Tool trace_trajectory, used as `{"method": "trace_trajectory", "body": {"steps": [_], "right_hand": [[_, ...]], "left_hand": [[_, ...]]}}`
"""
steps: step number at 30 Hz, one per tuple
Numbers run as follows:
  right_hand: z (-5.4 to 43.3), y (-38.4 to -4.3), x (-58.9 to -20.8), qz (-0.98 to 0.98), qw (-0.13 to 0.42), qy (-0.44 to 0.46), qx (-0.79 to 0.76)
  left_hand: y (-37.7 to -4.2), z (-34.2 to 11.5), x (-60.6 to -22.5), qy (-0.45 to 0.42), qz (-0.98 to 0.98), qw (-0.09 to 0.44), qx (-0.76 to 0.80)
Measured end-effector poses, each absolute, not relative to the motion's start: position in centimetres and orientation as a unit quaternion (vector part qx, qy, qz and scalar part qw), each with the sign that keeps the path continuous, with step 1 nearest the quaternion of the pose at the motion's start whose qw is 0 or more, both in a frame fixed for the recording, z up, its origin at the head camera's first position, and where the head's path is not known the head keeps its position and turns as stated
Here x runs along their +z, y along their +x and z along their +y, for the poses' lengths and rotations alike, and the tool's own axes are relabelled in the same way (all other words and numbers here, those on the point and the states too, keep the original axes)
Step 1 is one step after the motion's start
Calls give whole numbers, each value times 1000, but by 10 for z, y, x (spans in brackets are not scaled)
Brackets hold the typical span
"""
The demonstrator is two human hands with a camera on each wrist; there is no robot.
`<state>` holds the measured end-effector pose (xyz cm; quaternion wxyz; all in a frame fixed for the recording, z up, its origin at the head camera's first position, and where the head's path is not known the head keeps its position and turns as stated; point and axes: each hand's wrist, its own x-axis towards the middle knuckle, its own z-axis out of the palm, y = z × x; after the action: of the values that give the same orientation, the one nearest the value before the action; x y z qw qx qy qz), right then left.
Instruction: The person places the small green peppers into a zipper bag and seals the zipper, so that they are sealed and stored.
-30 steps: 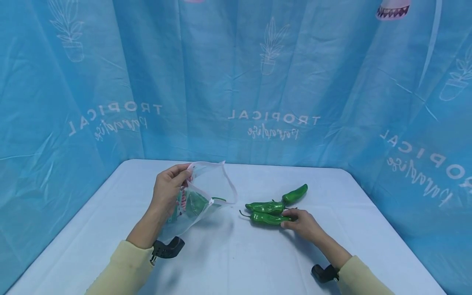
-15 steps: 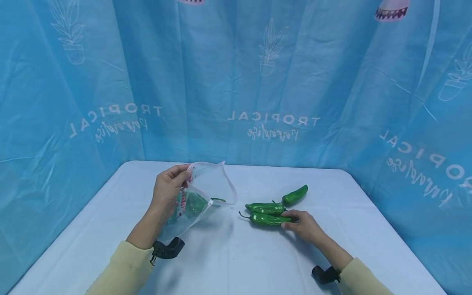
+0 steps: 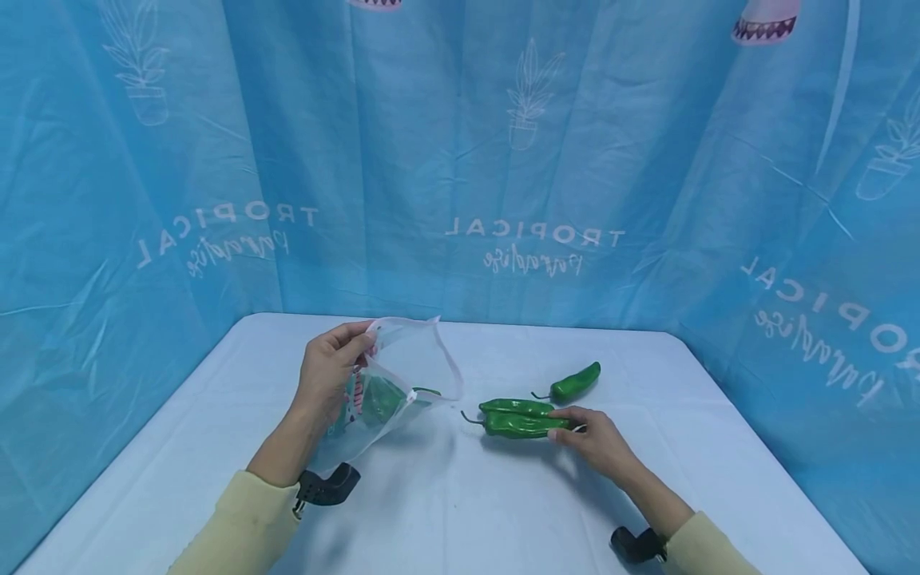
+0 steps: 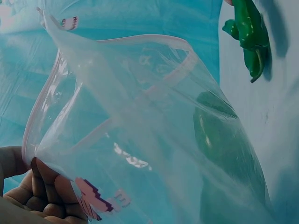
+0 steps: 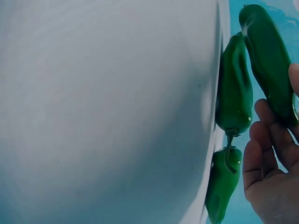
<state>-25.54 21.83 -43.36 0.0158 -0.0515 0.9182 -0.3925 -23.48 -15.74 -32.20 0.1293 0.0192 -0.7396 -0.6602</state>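
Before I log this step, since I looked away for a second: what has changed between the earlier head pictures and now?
The right hand, already gripping the nearest pepper, has lifted it slightly; from the head view it now covers more of the middle pepper. Nothing was let go. Unchanged: the left hand holds the bag open, and the far pepper lies as before.

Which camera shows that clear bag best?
The left wrist view: the clear bag looms large, mouth open, though cropped below. The head view shows it smaller; the right wrist view shows none of it.
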Motion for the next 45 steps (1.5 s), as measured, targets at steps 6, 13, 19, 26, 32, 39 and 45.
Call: {"method": "trace_trajectory", "body": {"steps": [6,13,19,26,32,39,45], "right_hand": [[219,-250,-422,908,3,-57,-415],[223,-246,-401,893,-12,-74,-445],[224,-244,-388,886,-29,-77,-457],[218,-243,-380,878,-37,-84,-469],[207,-243,-373,865,-34,-98,-492],[191,-246,-362,867,-38,-120,-483],[174,-251,-354,867,-24,-122,-482]], "left_hand": [[-235,-157,-322,18,-742,131,-657],[-235,-157,-321,17,-743,133,-656],[-235,-156,-321,17,-742,134,-657],[-235,-156,-322,18,-743,136,-656],[-235,-155,-322,18,-745,137,-652],[-236,-154,-322,14,-746,138,-651],[-236,-153,-321,15,-745,138,-653]]}}
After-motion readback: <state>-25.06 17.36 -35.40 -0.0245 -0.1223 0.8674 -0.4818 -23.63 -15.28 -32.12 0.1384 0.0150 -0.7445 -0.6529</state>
